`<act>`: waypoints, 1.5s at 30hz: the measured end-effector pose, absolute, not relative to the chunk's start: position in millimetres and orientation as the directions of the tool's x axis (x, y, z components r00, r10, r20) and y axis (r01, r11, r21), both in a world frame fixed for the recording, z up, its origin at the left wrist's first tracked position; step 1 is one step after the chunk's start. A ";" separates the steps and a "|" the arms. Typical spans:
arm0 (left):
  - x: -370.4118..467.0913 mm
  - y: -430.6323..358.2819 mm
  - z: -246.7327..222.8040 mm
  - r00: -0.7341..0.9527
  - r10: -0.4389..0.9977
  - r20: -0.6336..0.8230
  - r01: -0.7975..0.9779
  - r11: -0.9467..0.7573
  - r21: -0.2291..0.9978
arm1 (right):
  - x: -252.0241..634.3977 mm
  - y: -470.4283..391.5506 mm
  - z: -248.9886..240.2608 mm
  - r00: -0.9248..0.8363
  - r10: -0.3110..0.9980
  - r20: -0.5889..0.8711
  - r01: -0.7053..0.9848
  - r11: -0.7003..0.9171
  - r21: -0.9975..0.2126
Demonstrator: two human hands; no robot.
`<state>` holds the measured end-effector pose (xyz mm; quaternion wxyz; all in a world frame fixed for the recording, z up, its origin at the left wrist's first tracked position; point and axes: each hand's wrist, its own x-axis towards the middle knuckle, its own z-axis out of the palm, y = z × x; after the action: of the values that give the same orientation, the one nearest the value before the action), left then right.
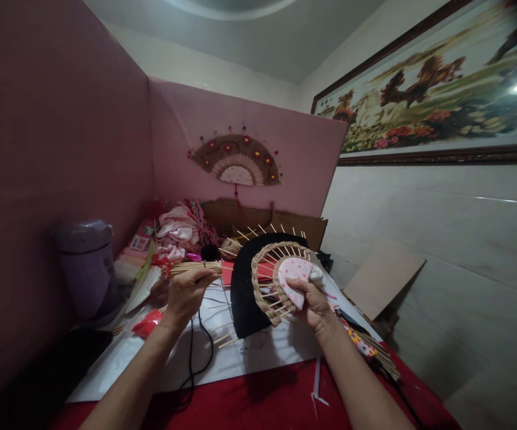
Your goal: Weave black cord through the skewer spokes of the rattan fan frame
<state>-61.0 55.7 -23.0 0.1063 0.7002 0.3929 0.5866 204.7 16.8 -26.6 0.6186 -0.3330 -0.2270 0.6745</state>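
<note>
1. Your right hand (314, 304) has its thumb pressed over the pink-dotted white semicircle (291, 272) of a fan (259, 298), the other fingers mostly hidden beneath; they are clamped on that piece.
2. The fan is raised in front of you, above the white sheet (226, 365), its black band (244, 286) curving toward your left side.
3. Inside that band runs a woven tan braid (257, 269), with pale sticks (271, 295) spreading from the semicircle and poking out past the black edge.
4. Your left hand (190, 292) is just beside the fan's left end, palm down, fingers bent, the tips of thumb and forefinger together. Black cord (201, 322) shows below this hand; I cannot tell whether you pinch it.
5. Behind your left hand lie a bundle of thin sticks (190, 266) and a black ball (209, 252), with pink cloth (180, 224) farther back.
6. A finished-looking fan with red flowers (240, 160) hangs on the pink panel (181, 113) ahead of you.
7. Red cloth (226, 403) covers the near edge, under the white sheet.
</note>
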 end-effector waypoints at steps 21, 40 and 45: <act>-74.0 60.9 -17.6 0.216 0.969 0.117 0.057 -0.132 0.990 | 208.2 14.4 -28.3 -0.044 0.989 -0.140 -0.584 -0.139 -0.800; -47.2 43.4 -14.6 0.138 0.984 0.109 -0.064 -0.100 0.993 | 209.2 17.7 -35.8 -0.085 0.993 -0.079 -0.575 -0.114 -0.810; -51.2 50.1 -20.4 0.169 0.975 0.146 -0.038 -0.141 0.989 | 211.0 16.4 -33.6 -0.071 0.993 -0.092 -0.580 -0.116 -0.806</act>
<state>-51.2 50.1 -20.4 0.5099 0.5695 0.4114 0.4963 211.0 16.4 -33.6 0.5911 -0.3396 -0.3043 0.6654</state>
